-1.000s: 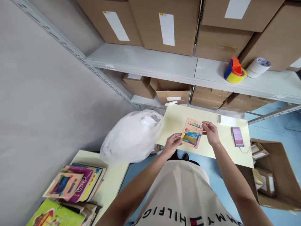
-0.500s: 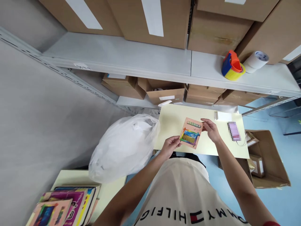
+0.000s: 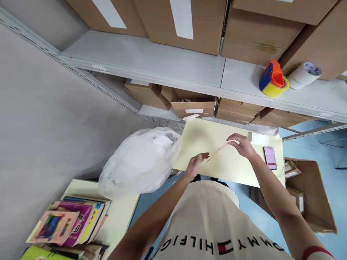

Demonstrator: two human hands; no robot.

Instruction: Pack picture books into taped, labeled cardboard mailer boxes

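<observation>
My right hand [image 3: 242, 145] pinches the far end of a thin booklet [image 3: 217, 151], which is turned edge-on above the pale yellow table [image 3: 200, 139] and shows only as a narrow strip. My left hand [image 3: 195, 164] is just beside the booklet's near end. Its fingers are stretched out and apart, and I cannot tell whether they touch it. A full white plastic bag [image 3: 138, 162] lies at the table's left end, close to my left hand.
A phone [image 3: 270, 157] and a small white box [image 3: 258, 138] lie on the table's right side. A stack of colourful books [image 3: 67, 225] sits on a second table at lower left. The shelf holds cardboard boxes, a tape dispenser [image 3: 272, 79] and a tape roll [image 3: 305, 74]. An open carton [image 3: 316, 195] stands on the floor at right.
The booklet has turned from cover-up to edge-on. My left hand has loosened from its near corner and now has its fingers stretched out. My right hand still holds the far end.
</observation>
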